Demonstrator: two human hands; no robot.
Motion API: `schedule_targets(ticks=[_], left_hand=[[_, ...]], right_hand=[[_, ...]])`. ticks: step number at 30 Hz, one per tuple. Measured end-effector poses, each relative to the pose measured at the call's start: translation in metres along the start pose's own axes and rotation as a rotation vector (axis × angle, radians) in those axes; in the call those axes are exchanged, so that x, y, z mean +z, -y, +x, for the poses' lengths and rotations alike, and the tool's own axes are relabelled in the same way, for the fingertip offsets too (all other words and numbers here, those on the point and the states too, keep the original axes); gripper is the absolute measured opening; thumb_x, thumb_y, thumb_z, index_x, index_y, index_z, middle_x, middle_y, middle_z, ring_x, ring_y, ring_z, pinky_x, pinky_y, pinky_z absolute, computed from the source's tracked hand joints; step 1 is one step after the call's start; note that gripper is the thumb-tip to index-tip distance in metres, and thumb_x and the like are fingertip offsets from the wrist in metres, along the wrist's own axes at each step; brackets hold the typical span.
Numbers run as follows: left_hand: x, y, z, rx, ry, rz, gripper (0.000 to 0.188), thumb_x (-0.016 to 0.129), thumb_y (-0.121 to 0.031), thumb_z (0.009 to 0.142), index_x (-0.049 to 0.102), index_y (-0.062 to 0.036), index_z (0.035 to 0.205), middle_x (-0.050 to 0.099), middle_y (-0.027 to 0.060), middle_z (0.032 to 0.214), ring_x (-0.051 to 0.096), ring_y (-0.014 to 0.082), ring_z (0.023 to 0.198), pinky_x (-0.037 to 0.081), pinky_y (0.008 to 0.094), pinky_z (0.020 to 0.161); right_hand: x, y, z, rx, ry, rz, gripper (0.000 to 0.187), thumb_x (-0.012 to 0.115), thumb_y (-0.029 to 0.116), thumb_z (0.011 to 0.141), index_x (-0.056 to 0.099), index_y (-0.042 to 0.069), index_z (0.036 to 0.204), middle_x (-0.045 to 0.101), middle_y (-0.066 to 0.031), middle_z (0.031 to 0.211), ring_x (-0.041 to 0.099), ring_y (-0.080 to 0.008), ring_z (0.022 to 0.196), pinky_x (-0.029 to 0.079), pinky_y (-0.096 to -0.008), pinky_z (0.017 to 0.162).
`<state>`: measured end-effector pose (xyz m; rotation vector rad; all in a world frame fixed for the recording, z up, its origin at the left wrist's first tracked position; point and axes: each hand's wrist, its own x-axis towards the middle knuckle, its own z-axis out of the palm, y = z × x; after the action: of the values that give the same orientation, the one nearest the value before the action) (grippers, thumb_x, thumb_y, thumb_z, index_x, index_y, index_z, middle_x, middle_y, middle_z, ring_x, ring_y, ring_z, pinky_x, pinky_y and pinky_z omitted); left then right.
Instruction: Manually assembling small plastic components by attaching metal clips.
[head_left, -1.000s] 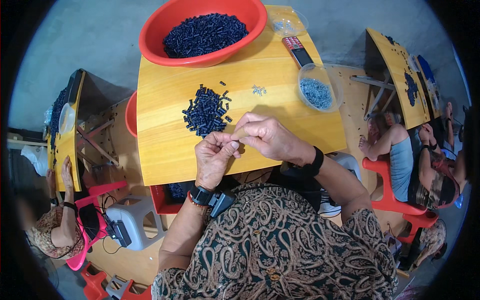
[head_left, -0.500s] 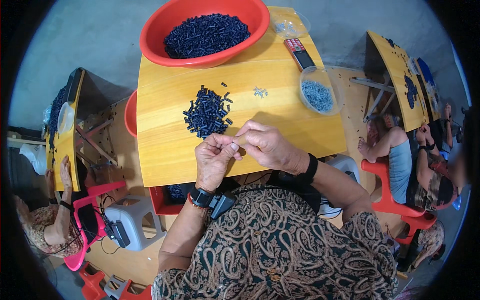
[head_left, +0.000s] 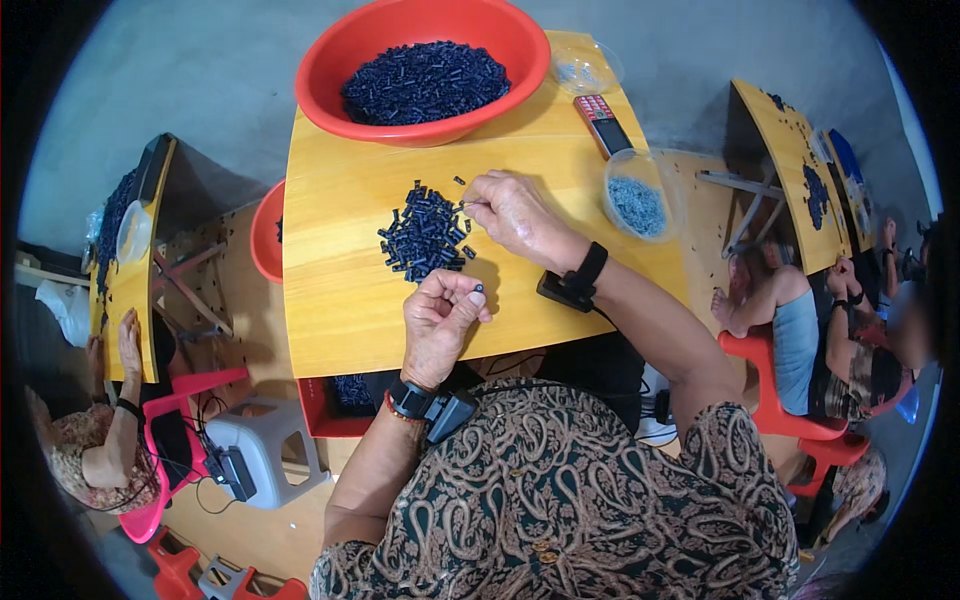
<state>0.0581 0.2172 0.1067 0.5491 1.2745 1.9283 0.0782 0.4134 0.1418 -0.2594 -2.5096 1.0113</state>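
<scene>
Contact breaks: the right hand (head_left: 520, 218) has moved up beside the dark pile (head_left: 422, 232) at upper centre, whether gripping anything I can't tell, leaving the left hand (head_left: 438, 318) alone pinching a small black piece (head_left: 478, 289) mid-frame.

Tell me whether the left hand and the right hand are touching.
Apart. The head view shows the left hand nearer the person's body than the right hand, with yellow tabletop visible between them.
</scene>
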Motion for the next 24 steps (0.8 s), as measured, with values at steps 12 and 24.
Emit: schedule_targets(ticks=[12, 24], left_hand=[[0.001, -0.001, 0.0, 0.001, 0.014, -0.024, 0.009, 0.065, -0.006, 0.091, 0.058, -0.0012, 0.095, 0.063, 0.0038, 0.082, 0.061, 0.0111, 0.068, 0.053, 0.0259, 0.067], [0.0, 0.002, 0.004, -0.002, 0.01, -0.059, 0.012, 0.065, -0.006, 0.091, 0.058, 0.0002, 0.099, 0.064, 0.0047, 0.083, 0.061, 0.0095, 0.069, 0.052, 0.0234, 0.064]], right_hand=[[-0.004, -0.002, -0.003, -0.055, 0.067, -0.126, 0.008, 0.062, 0.004, 0.083, 0.058, -0.003, 0.08, 0.063, -0.0152, 0.079, 0.063, -0.0284, 0.068, 0.051, -0.038, 0.064], [-0.021, 0.024, -0.064, 0.317, 0.248, 0.862, 0.019, 0.062, 0.009, 0.091, 0.066, -0.002, 0.106, 0.068, -0.0062, 0.088, 0.063, -0.0091, 0.07, 0.051, -0.0234, 0.06]])
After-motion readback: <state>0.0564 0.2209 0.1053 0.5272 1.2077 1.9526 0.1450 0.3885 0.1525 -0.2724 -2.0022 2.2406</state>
